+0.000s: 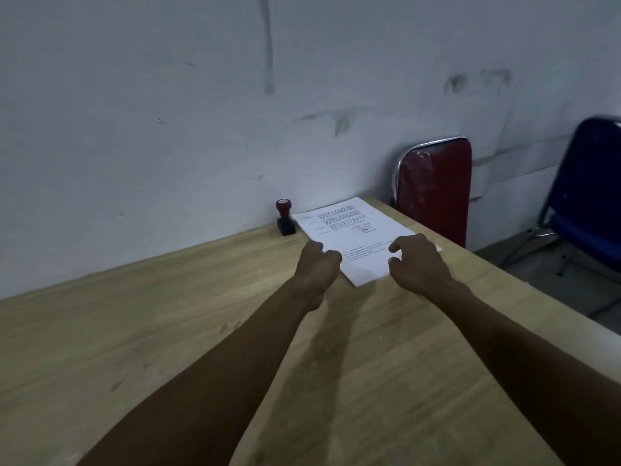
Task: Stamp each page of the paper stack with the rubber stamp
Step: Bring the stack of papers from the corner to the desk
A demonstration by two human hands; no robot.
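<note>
White printed paper stack (356,240), red-handled rubber stamp (285,218) beside

red chair (437,193), blue chair (591,210)

We see paper stack (349,237): white sheets, flat on wooden surface (168,314) near far corner, turned at angle to surface edge. Top page carries printed text blocks plus small dark mark below upper text; too small to read. Near corners partly hidden. We note rubber stamp (285,218): dark red round knob handle, black rectangular base, standing upright just beside stack's far left corner, close to wall; whether it touches the paper unclear.
</note>
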